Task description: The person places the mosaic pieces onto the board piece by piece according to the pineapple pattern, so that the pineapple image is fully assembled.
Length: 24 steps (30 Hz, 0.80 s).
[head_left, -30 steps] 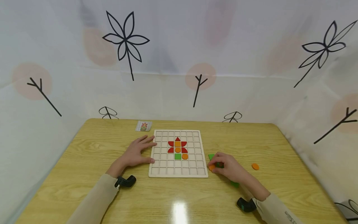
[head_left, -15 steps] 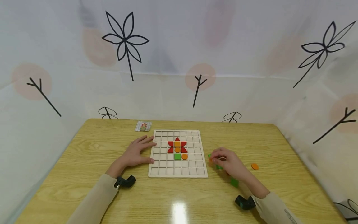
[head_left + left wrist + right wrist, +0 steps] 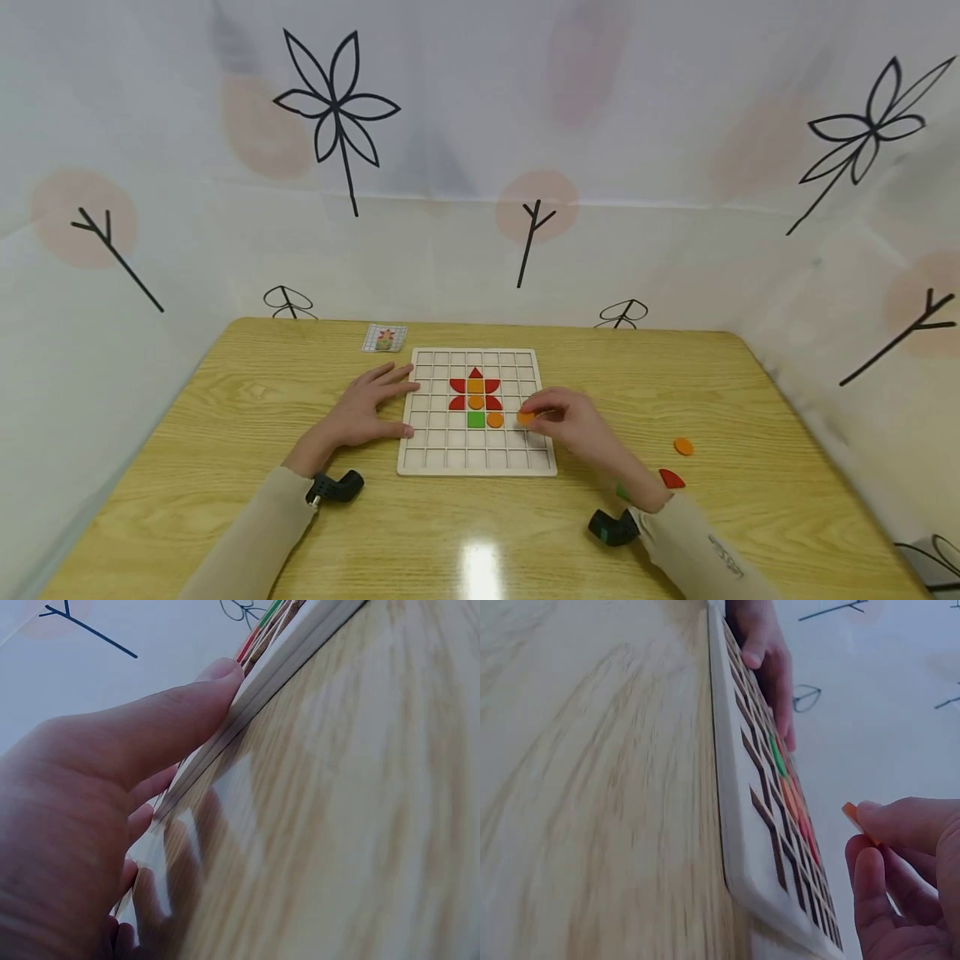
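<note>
A pale wooden grid board [image 3: 442, 458] lies mid-table with red pieces, an orange square [image 3: 476, 386], two orange discs and a green square [image 3: 476, 419] in its cells. My left hand [image 3: 363, 412] rests spread at the board's left edge; in the left wrist view the thumb of that hand [image 3: 97, 765] touches the board's side [image 3: 262, 686]. My right hand [image 3: 581, 425] pinches an orange disc [image 3: 525, 418] above the board's right part. The right wrist view shows this disc [image 3: 852, 813] edge-on between the thumb and fingers of my right hand [image 3: 907, 870], raised off the board [image 3: 731, 825].
A small card [image 3: 385, 338] with a printed pattern lies behind the board at the left. To the right on the table are a loose orange disc [image 3: 683, 447] and a red piece [image 3: 672, 478]. A green piece [image 3: 622, 492] is partly hidden by my right forearm.
My right hand has moved left from the loose pieces beside the board to over its right columns, bringing an orange disc along. The left hand stays in place.
</note>
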Motion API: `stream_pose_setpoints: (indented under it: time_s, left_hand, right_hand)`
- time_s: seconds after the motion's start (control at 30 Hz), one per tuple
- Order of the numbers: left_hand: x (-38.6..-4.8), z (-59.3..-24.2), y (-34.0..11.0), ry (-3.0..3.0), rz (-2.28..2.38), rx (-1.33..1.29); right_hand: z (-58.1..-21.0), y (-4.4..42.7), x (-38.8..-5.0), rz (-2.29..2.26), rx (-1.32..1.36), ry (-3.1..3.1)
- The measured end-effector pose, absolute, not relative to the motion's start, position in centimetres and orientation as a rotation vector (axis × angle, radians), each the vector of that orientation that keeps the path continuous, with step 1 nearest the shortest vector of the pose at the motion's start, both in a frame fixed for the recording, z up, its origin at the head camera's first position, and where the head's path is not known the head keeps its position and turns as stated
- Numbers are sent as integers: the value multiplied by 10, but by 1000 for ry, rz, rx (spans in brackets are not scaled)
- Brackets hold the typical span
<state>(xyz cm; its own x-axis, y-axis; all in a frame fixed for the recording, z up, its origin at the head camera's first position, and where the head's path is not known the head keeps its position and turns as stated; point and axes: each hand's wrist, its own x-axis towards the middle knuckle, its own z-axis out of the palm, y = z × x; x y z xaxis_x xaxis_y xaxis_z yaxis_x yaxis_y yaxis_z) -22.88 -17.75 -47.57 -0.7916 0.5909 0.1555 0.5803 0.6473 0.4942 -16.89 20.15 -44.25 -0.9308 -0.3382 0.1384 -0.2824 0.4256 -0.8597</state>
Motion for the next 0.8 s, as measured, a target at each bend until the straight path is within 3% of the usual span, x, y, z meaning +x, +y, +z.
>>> stream_pose_setpoints:
  time_s: [0.47,0.8]
  left_hand:
    - [-229,-476,-177,2836,843,1002]
    - [-227,-473,-176,2828,860,997]
  right_hand:
    - [-449,132,-184,-1453,-680,2662]
    - [-451,109,-184,-1323,-704,2730]
